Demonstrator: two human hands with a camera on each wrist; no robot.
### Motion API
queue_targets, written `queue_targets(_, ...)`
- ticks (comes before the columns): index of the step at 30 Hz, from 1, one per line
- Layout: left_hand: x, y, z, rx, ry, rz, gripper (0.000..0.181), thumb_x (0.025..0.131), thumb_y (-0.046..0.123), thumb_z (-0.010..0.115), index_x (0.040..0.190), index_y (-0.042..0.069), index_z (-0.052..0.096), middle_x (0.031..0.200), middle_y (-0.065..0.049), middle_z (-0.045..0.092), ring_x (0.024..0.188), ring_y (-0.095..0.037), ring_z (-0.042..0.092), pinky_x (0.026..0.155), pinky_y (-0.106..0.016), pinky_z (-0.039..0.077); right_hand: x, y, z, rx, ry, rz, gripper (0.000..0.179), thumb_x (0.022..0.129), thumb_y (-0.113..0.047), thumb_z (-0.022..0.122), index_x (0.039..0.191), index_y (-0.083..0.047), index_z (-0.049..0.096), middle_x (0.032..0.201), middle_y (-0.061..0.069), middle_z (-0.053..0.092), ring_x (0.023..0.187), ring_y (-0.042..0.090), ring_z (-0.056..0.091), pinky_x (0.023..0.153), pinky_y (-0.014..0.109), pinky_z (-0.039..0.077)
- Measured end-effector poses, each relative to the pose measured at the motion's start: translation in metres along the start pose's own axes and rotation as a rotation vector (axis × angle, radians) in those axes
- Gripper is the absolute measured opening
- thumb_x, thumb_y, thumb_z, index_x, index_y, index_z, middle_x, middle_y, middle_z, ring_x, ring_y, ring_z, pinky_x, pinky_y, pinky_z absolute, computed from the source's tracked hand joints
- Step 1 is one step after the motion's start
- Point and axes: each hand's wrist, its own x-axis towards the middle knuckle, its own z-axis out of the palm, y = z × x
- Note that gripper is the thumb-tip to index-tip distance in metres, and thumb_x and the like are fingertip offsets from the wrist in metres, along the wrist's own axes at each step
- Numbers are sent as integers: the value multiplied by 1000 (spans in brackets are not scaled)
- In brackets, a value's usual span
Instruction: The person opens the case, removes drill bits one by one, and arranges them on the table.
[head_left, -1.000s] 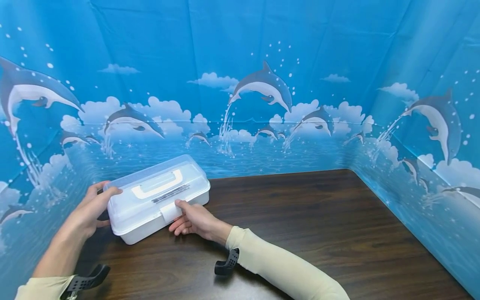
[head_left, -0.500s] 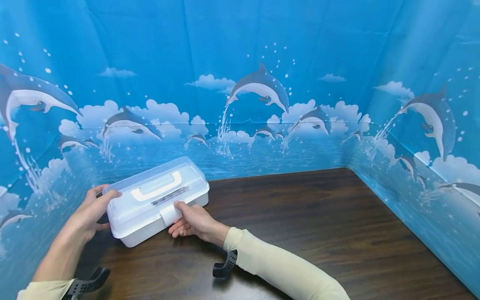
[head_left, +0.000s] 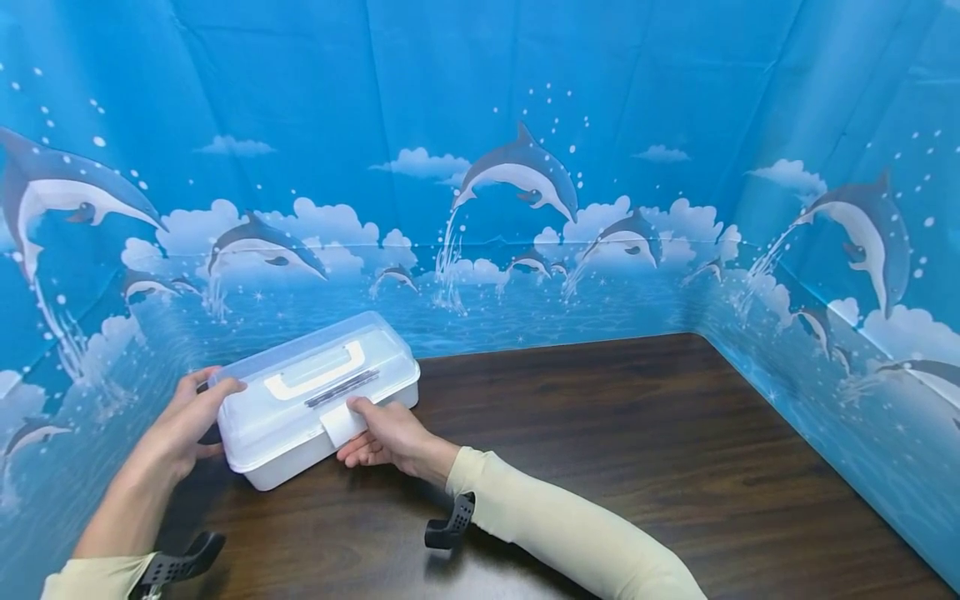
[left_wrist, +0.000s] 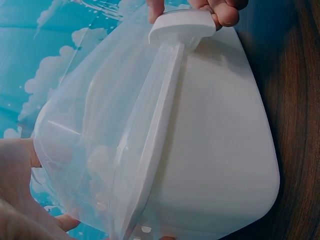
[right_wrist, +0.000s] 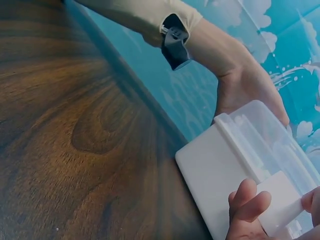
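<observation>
A white storage box (head_left: pixel 300 471) with a clear lid (head_left: pixel 258 362) sits at the table's left, its lid down. On top of the lid is a white carry handle (head_left: pixel 315 375); several thin dark sticks show beside it. My left hand (head_left: pixel 176 425) grips the box's left end, thumb on the lid's corner and fingers around the end. At the front, my right hand (head_left: pixel 390 435) pinches the white latch (head_left: pixel 342 423), thumb on its upper part and fingers below. In the left wrist view the latch (left_wrist: pixel 182 25) juts out from the seam.
The dark wooden table (head_left: pixel 600 450) extends right and toward me. A blue dolphin-print curtain (head_left: pixel 480 167) closes off the back and both sides, close behind the box. Black wrist mounts (head_left: pixel 450 523) stick out below both forearms.
The head view has shifted slightly. Both hands keep their hold on the box and its latch, and the latch seems to tilt out a little more.
</observation>
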Motion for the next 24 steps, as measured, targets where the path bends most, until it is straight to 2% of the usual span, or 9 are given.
queue_targets(7, -2, 1, 0, 15, 24, 9, 100, 102, 54, 46, 158, 2, -20, 158, -36, -19, 143, -61, 4, 93, -72, 42, 1, -6, -1, 28, -44, 25, 44, 100, -39, 57, 94, 2, 69, 80, 25, 72, 52, 14, 64, 49, 22, 52)
queue_targets(14, -1, -1, 0, 31, 13, 35, 99, 103, 53, 46, 158, 2, -18, 158, -35, -20, 142, -61, 5, 88, -68, 48, 1, -11, -8, 66, -101, 67, 42, 98, -36, 58, 100, 5, 64, 85, 26, 72, 59, 17, 68, 55, 24, 56)
queue_targets(19, -2, 0, 0, 25, 9, 43, 99, 103, 54, 46, 158, 2, -18, 159, -35, -20, 142, -60, 5, 90, -70, 45, 2, -15, -13, 63, -143, 89, 42, 95, -34, 58, 102, 7, 63, 91, 27, 72, 66, 20, 70, 62, 27, 58)
queue_targets(24, -4, -1, 1, 21, 14, 35, 98, 103, 53, 45, 158, 2, -17, 159, -36, -19, 142, -60, 6, 94, -72, 42, 2, -15, -17, 49, -200, 94, 34, 93, -28, 55, 101, 5, 61, 98, 30, 71, 71, 22, 71, 64, 27, 58)
